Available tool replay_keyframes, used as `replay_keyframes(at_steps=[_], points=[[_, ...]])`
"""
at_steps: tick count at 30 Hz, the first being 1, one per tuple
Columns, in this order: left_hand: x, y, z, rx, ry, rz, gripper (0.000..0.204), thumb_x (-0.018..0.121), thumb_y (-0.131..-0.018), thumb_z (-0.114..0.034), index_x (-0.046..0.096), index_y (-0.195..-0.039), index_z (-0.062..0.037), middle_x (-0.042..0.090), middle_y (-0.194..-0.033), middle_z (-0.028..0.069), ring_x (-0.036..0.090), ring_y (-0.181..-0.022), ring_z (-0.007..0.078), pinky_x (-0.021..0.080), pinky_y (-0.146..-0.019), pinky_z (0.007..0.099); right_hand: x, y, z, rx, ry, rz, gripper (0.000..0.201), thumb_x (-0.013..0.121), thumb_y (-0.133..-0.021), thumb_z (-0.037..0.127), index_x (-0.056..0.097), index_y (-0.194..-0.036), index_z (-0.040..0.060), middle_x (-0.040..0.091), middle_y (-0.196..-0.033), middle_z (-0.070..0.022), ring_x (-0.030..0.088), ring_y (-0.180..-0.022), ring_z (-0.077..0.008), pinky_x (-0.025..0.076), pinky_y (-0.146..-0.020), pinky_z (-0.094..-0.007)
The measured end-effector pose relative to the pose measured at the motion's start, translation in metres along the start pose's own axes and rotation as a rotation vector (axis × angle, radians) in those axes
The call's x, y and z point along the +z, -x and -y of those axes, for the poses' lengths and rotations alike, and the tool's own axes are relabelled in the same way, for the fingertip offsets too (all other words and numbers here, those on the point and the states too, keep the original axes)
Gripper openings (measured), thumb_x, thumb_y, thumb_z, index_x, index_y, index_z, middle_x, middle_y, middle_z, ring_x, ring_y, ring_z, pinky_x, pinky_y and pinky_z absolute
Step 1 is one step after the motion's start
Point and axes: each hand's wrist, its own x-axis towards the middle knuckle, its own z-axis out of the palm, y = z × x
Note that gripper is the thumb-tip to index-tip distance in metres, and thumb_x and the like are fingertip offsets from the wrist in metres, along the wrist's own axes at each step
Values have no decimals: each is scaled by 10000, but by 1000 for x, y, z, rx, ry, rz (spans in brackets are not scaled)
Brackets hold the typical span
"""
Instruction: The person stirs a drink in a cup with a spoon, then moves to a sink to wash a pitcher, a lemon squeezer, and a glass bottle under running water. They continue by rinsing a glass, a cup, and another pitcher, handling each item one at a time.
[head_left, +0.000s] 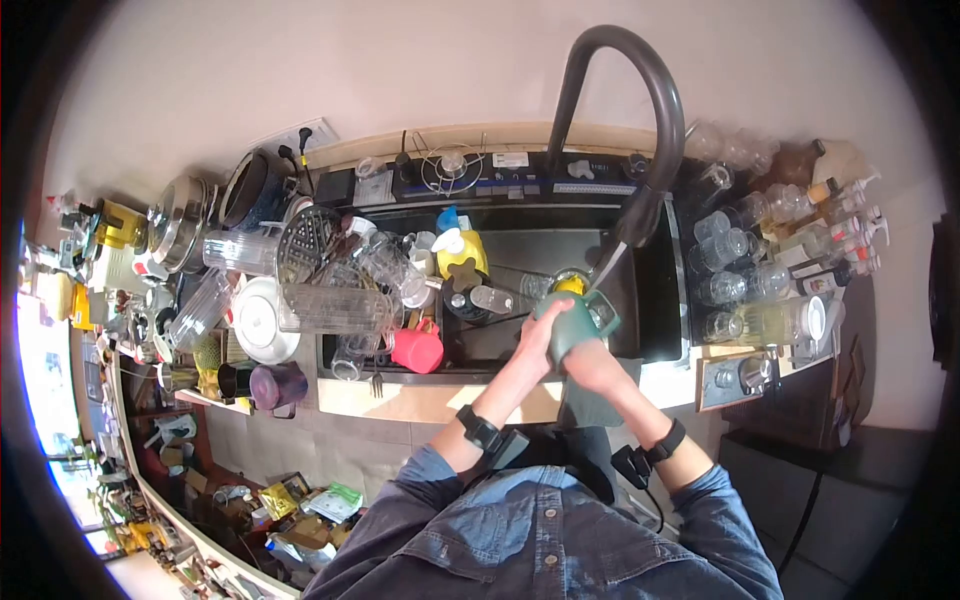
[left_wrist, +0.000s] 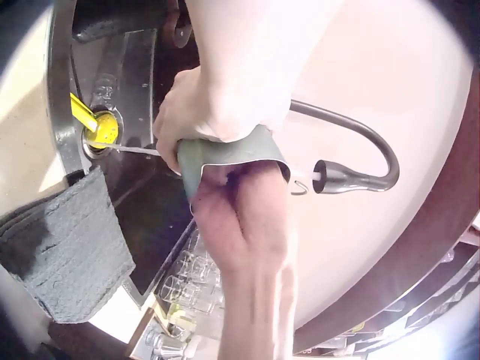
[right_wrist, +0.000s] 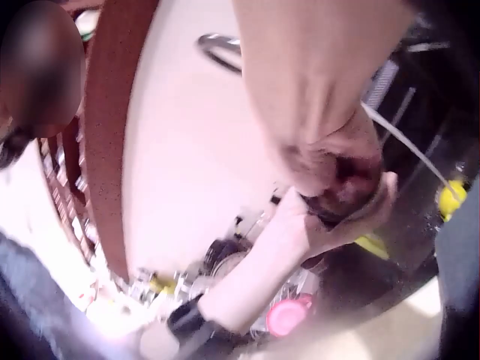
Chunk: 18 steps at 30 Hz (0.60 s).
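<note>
Over the sink point(head_left: 490, 345), my left hand point(head_left: 538, 338) grips a green mug point(head_left: 568, 318) from outside, its fingers wrapped round the wall. The mug lies tilted, its mouth toward me, with a handle on the right side. My right hand point(head_left: 594, 366) reaches into that mouth; in the left wrist view the mug's rim point(left_wrist: 240, 162) surrounds its fingers, which are hidden inside. I cannot tell whether they hold anything. Just beyond the mug, a thin stream of water runs from the black faucet point(head_left: 640, 215). A yellow thing point(left_wrist: 105, 129) sits at the drain.
Left of the sink stand piled dishes, a clear pitcher point(head_left: 335, 308), a white plate point(head_left: 266, 318) and a red mug point(head_left: 417, 347). Several glasses point(head_left: 722, 245) and bottles crowd the right counter. A grey cloth point(left_wrist: 71, 244) hangs over the sink's front edge.
</note>
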Motion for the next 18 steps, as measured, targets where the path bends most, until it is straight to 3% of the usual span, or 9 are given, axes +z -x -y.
replay_keyframes(at_steps=[1,4,5,8,9,12,16,18], points=[[-4,-5,-3,-25,-14,-18,649,801,-635,-224,482,-1165,-28,576,-1044,112,588,-919,224,508,-784,382,0,10,21,-44,428,-75,147,536,-739,57,666,-682,20,642,-733,-188,650,-729,-320,527,-672,-425],[-4,-11,-3,-14,-90,-58,684,821,-598,-232,488,-1156,-20,575,-1040,111,592,-891,223,509,-767,379,1,18,22,-57,318,-163,128,563,-710,80,648,-686,-13,623,-688,-204,650,-691,-303,521,-618,-424],[-4,-12,0,-7,-96,-59,687,823,-593,-236,491,-1154,-19,574,-1041,113,592,-892,223,508,-772,380,8,17,11,-215,466,-226,109,574,-681,84,634,-656,-4,600,-611,-189,635,-607,-313,510,-586,-426],[1,-4,0,13,-133,-119,678,824,-587,-231,500,-1140,-10,575,-1030,113,589,-900,223,503,-788,366,41,-2,-24,-205,213,-209,150,517,-728,65,611,-777,-41,605,-793,-242,600,-761,-410,481,-692,-473],[2,-4,-1,7,-151,-118,672,822,-589,-227,501,-1137,-6,576,-1027,111,588,-902,221,502,-789,362,37,-2,-23,-183,158,-154,202,507,-743,57,571,-899,-53,586,-876,-273,570,-837,-445,466,-729,-486],[-2,-6,-2,-41,-89,-52,657,815,-598,-217,502,-1131,6,580,-1005,106,591,-883,213,506,-768,352,6,14,6,-134,-90,-185,159,516,-774,64,596,-774,-74,595,-778,-289,611,-765,-421,495,-668,-480],[4,-1,-2,-26,-49,-39,620,806,-611,-215,512,-1110,7,588,-971,102,599,-833,204,517,-731,348,0,32,26,54,-208,-286,185,457,-837,76,525,-882,-90,573,-873,-307,583,-792,-466,475,-719,-511],[2,-12,6,-12,-27,-130,574,804,-614,-209,529,-1074,-5,591,-945,97,602,-804,201,521,-715,344,1,35,28,99,-177,-315,182,457,-843,83,495,-919,-78,567,-906,-294,580,-821,-459,465,-736,-513]])
